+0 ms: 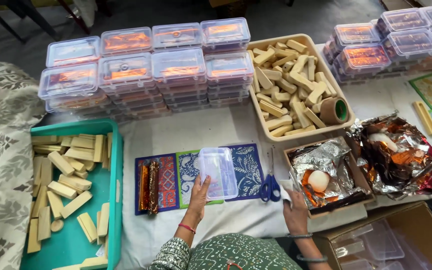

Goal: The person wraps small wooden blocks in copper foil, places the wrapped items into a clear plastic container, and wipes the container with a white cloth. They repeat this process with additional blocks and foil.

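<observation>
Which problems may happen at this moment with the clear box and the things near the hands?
The left hand holds the clear box by one end only, so it might tip or slip. The scissors lie close to the right hand, which might brush the blades. The tape roll leans at the beige tray's rim and might roll out.

A small clear rectangular plastic box (218,172) is held up by the person's left hand (197,200) over the white-covered table. Behind it, at the far edge, stand rows of stacked clear lidded plastic boxes (148,67) showing orange foil inside. A second group of the same stacked clear boxes (391,37) sits at the far right. At the bottom right corner, an open brown cardboard carton (418,225) holds empty clear plastic boxes (376,245). Just above it, a shallow brown cardboard tray (361,177) holds crumpled silver and orange foil wrappers (326,172)
</observation>
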